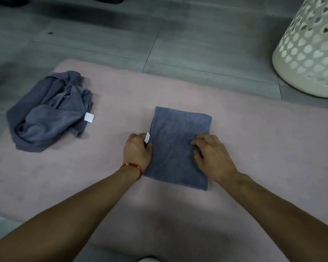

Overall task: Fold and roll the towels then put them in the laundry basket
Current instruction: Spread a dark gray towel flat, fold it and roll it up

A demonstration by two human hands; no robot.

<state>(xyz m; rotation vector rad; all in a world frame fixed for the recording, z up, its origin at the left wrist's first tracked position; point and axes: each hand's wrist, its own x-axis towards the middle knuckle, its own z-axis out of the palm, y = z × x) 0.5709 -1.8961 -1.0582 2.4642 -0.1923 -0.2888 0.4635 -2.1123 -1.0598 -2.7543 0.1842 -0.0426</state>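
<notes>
A crumpled heap of slate-blue terry towels (49, 110), with a white care label (89, 117) showing at its right side, is lying well to the left of the folded slate-blue towel (178, 148), on the same pale pink soft mat (254, 148); it is probably waiting there within reach until its turn comes. The folded towel, the landmark here, is lying flat as a tidy rectangle on the mat, its long side running away from the person. At its left edge the left hand (137, 150), wearing a red cord bracelet (132, 167) at the wrist, is curling its fingers onto that edge next to a small white tag (147, 137), seemingly pinning the layers so they do not slide apart. On the towel's right portion the right hand (212, 157) is resting with fingers bent and slightly spread, fingertips pressing into the cloth, which looks like smoothing or holding the fold down. Folding appears finished and rolling not yet begun. Far to the right of and beyond the folded towel, a white plastic laundry basket with heart-shaped cut-outs (311, 50) is standing on the grey tiled floor (121, 35), close enough for a drop once the roll is made.
</notes>
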